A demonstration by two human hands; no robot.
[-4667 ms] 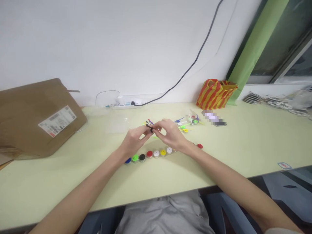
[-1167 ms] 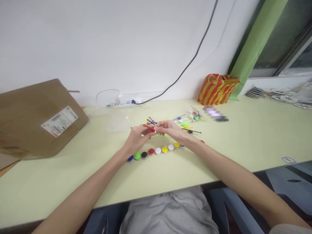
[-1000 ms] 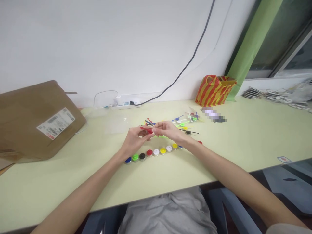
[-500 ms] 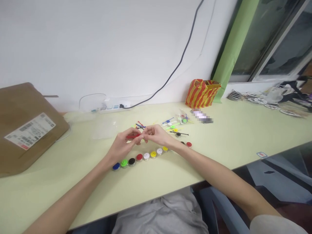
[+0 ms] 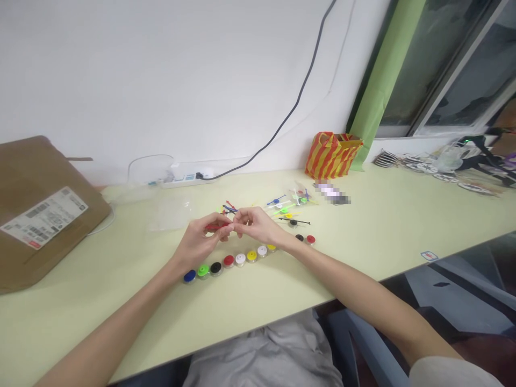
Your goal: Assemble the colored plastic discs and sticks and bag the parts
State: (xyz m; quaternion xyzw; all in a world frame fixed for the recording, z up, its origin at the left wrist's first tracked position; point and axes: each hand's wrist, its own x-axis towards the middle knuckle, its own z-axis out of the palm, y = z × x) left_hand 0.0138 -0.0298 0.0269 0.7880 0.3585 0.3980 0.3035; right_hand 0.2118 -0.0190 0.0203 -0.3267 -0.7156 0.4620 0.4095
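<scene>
My left hand is closed on a small red plastic piece, mostly covered by the fingers. Fingertips of my right hand pinch close against it, meeting the left fingertips; what they hold is hidden. Below both hands runs a slanting row of round coloured caps on clear bases, among them a blue cap, a green cap and a red cap. My right wrist hides part of that row. Behind the hands lie loose spinner arrows, such as a black arrow and a blue arrow.
A cardboard box stands at the left. Along the wall are a power strip with a black cable and a striped bag. A blurred phone-like object lies before the bag. Flat round pieces are at far right.
Both hands stay together around the red piece, with only a slight shift of the fingers. The whole view has moved a little.
</scene>
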